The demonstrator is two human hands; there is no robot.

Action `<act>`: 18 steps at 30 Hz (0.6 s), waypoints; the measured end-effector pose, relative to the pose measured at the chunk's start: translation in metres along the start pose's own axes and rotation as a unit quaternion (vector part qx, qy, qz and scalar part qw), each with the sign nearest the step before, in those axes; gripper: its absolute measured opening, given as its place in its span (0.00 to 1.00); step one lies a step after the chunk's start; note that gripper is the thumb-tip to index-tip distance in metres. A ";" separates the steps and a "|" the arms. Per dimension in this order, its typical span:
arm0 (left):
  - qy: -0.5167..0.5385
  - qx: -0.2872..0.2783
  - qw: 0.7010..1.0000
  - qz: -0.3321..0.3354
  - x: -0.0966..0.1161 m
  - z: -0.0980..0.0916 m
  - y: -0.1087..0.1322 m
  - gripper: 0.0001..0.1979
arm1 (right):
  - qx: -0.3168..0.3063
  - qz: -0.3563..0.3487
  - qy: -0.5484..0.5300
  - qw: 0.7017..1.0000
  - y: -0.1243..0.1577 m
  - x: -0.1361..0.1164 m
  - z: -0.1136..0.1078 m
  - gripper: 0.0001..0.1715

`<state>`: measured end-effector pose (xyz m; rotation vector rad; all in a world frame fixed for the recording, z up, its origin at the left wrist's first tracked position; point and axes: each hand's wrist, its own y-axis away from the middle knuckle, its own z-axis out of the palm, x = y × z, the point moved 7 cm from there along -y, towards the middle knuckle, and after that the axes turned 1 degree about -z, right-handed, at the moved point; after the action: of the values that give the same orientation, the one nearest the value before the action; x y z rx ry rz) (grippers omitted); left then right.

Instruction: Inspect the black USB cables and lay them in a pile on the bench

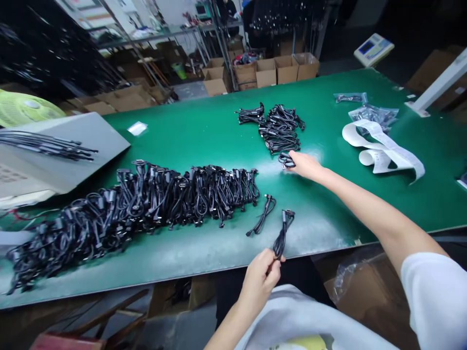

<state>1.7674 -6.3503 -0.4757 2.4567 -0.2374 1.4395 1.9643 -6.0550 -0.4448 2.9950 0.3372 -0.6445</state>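
Already a long row of bundled cables (pixel 146 204) lies across the green table (pixel 204 131), while a smaller pile (pixel 280 129) looks unsorted; the right hand (pixel 306 165) pinches a coiled cable (pixel 286 160) at that pile's near edge, and the left hand (pixel 260 277) grips a folded cable (pixel 282 233) over the table's front edge

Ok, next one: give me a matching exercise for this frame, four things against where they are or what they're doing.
Things:
1. left hand
2. right hand
3. long row of black cables
4. white paper strip

Places or states:
a. lies curled at the right of the green table
b. grips a folded cable at the near edge
c. runs across the table's left half
d. touches a coiled cable beside the small cable pile

Pairs: 1-b, 2-d, 3-c, 4-a.
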 end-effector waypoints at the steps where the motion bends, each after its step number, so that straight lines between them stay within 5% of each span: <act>1: -0.008 0.002 1.000 0.009 0.000 -0.001 0.000 0.13 | 0.011 -0.008 0.014 1.000 -0.026 -0.006 -0.002 0.25; 6: -0.021 0.019 0.998 0.051 -0.006 -0.004 0.000 0.12 | 0.094 -0.014 0.034 0.995 -0.121 -0.021 -0.038 0.40; 11: 0.010 0.044 0.996 0.083 -0.008 -0.013 -0.008 0.11 | 0.074 -0.025 -0.038 0.996 -0.146 -0.021 -0.041 0.37; 15: 0.052 0.072 0.994 0.064 -0.007 -0.020 -0.019 0.13 | 0.060 -0.044 -0.135 0.988 -0.095 -0.005 -0.025 0.38; 18: 0.060 0.088 0.992 0.060 -0.001 -0.018 -0.025 0.15 | -0.015 -0.045 -0.231 0.972 0.005 0.015 -0.003 0.28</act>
<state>1.7595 -6.3206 -0.4723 2.5198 -0.2465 1.7209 1.9798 -6.0561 -0.4480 2.6955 0.4438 -1.2938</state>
